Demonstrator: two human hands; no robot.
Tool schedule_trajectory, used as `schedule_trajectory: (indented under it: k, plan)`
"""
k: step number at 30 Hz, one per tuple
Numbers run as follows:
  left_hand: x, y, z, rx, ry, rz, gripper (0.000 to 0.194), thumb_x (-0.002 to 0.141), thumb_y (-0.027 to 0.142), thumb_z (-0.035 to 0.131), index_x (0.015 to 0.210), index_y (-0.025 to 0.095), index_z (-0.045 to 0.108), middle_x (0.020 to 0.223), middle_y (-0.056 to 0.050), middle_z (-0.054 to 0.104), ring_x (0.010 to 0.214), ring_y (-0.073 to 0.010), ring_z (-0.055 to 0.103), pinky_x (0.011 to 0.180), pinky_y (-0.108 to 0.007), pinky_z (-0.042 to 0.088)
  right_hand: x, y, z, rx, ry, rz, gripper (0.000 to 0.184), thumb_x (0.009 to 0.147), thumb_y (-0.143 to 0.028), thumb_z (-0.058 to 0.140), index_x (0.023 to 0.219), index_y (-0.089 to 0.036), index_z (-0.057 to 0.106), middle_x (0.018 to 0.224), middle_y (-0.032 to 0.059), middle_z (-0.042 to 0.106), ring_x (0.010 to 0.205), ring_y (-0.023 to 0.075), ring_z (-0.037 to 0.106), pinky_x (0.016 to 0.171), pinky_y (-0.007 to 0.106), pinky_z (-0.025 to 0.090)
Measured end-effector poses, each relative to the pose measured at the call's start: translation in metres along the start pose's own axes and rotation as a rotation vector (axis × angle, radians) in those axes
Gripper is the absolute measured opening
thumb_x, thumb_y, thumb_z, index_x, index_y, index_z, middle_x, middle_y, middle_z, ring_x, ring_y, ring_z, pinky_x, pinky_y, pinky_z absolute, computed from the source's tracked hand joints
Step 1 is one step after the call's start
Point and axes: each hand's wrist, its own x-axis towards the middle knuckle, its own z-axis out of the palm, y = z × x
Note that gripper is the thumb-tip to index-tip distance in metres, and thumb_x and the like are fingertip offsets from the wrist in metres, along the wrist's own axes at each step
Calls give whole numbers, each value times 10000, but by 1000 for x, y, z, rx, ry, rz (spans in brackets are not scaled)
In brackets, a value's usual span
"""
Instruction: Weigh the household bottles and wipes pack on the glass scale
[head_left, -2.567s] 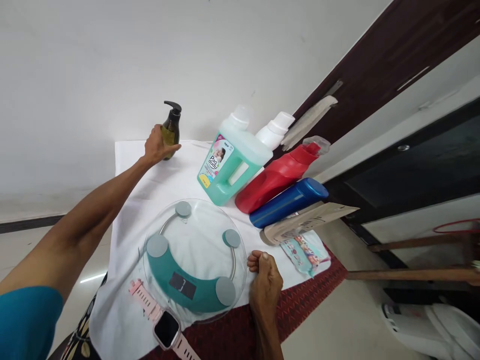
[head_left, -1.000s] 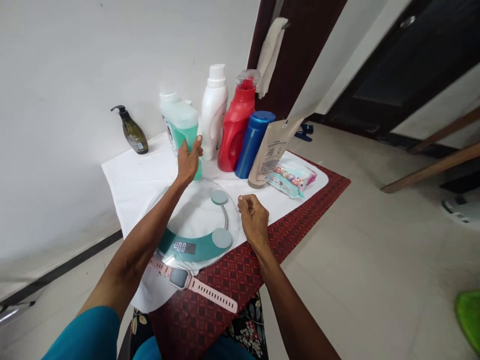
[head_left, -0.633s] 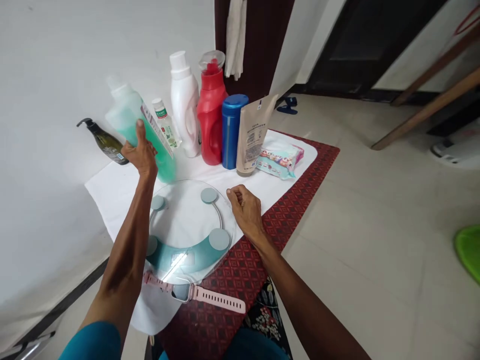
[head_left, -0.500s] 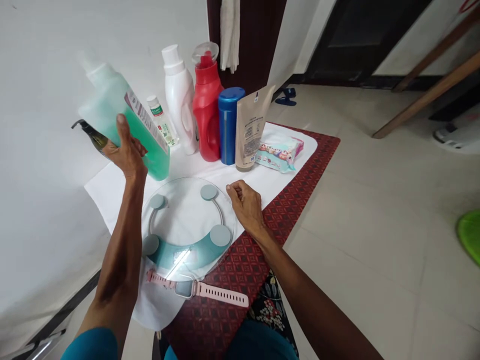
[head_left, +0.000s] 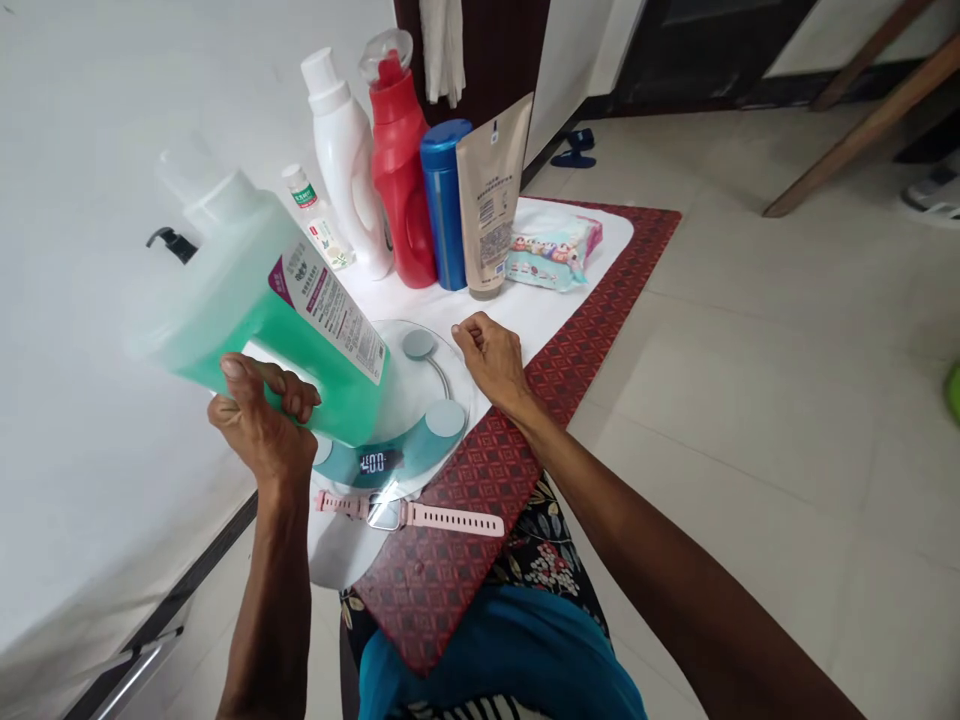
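My left hand (head_left: 266,415) is wrapped round the lower part of a large translucent bottle of green liquid (head_left: 330,385), which tilts to the left over a round glass bathroom scale (head_left: 420,465). Whether the bottle's base touches the glass, I cannot tell. Lit digits show on the scale's display (head_left: 379,461). My right hand (head_left: 491,360) rests with curled fingers by the scale's right edge, with nothing seen in it. A pink-strapped smartwatch (head_left: 454,520) lies along the near edge of the scale.
Behind stand a small clear bottle (head_left: 321,225), white bottle (head_left: 341,150), red detergent bottle (head_left: 401,180), blue container (head_left: 446,215) and beige tube (head_left: 491,200). A wipes pack (head_left: 551,255) lies right of them. A black pump top (head_left: 174,243) shows behind the green bottle. The wall borders the left.
My left hand has brought the green bottle nearer and lower, from the table's back left to over the scale. The display has lit up. My right hand stays by the scale.
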Motion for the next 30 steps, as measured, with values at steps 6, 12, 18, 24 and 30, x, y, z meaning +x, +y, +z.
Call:
schedule_trajectory:
  k: [6, 12, 18, 24, 30]
  plan:
    - [-22, -8, 0, 46, -182, 144, 701, 924, 742, 756, 580, 209, 457, 504, 46, 385, 421, -108, 393, 445, -274, 398, -1, -2, 0, 8, 13, -1, 275, 974, -500, 537, 819, -274, 534, 779, 38, 694, 744, 228, 637, 774, 366, 459]
    - [-24, -5, -29, 271, -345, 172, 702, 1036, 810, 460, 704, 207, 600, 694, -64, 665, 646, -212, 660, 664, -366, 569, -4, -4, -3, 38, 2, -12, 288, 990, -506, 528, 816, -276, 532, 735, 30, 680, 724, 229, 648, 751, 356, 474]
    - [-26, -5, -86, 440, -85, 175, 678, 1033, 796, 478, 961, 178, 748, 933, -100, 768, 863, -241, 744, 818, -383, 609, -10, -10, -5, 37, 38, -51, 322, 1002, -544, 492, 826, -278, 535, 753, 50, 693, 731, 238, 662, 753, 360, 483]
    - [-30, -6, -100, 410, 153, 99, 612, 1018, 754, 536, 918, 181, 727, 850, -77, 735, 770, -212, 712, 785, -360, 589, -17, -13, -5, -89, 88, -102, 364, 1047, -537, 452, 796, -282, 520, 773, 66, 712, 722, 230, 634, 788, 369, 489]
    - [-42, 1, -36, 348, -106, 158, 523, 1008, 739, 605, 973, 232, 728, 977, -82, 755, 889, -226, 727, 798, -373, 594, -18, -11, -4, -166, 60, -122, 315, 1026, -474, 516, 784, -278, 559, 762, 69, 714, 710, 235, 638, 759, 364, 469]
